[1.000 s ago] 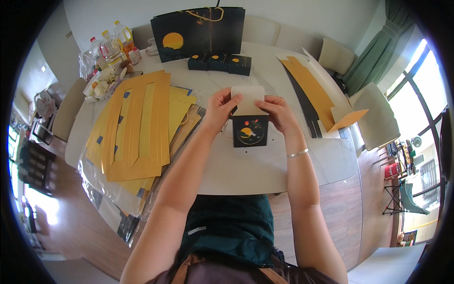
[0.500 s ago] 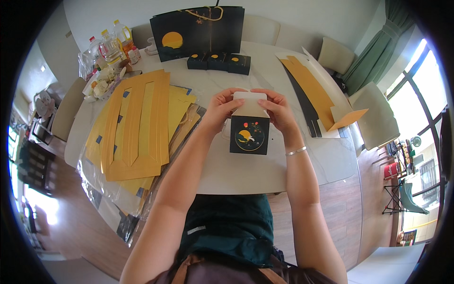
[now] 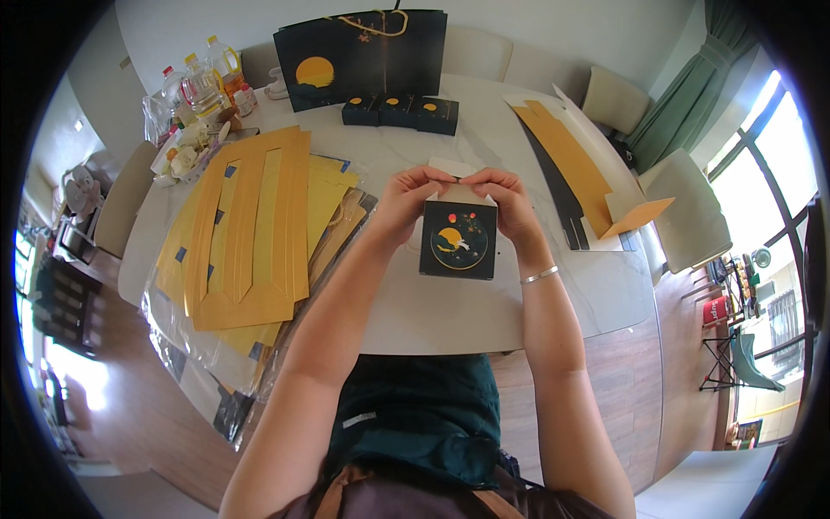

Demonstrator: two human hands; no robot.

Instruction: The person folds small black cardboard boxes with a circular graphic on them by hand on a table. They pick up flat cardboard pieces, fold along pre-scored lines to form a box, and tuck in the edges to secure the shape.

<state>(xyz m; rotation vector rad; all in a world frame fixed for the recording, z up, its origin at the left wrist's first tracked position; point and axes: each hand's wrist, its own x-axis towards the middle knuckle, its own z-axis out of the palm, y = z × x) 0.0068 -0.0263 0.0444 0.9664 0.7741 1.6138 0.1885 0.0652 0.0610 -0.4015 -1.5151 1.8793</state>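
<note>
Between my hands, over the near part of the table, is a small dark gift box [image 3: 459, 240] with a yellow moon and a white figure printed in a ring on its face. Its white inner flaps stick up at the top. My left hand [image 3: 413, 201] grips the box's upper left edge, thumb and fingers pinched. At the upper right, my right hand [image 3: 506, 201] pinches the other side, and the fingertips of both hands nearly meet above the box. A white flap [image 3: 453, 166] shows behind my fingers. Part of the box's opening is hidden by them.
Folded small dark boxes [image 3: 398, 112] stand before a large dark gift bag [image 3: 363, 65] at the back. Flat gold cardboard inserts [image 3: 246, 233] pile up on the left. More flat card [image 3: 566, 156] lies right. Bottles [image 3: 203, 91] and a flower basket [image 3: 184, 160] stand far left.
The box has tipped so its printed face shows larger. The white top flap has swung away from me, and my fingertips have drawn together above the opening.
</note>
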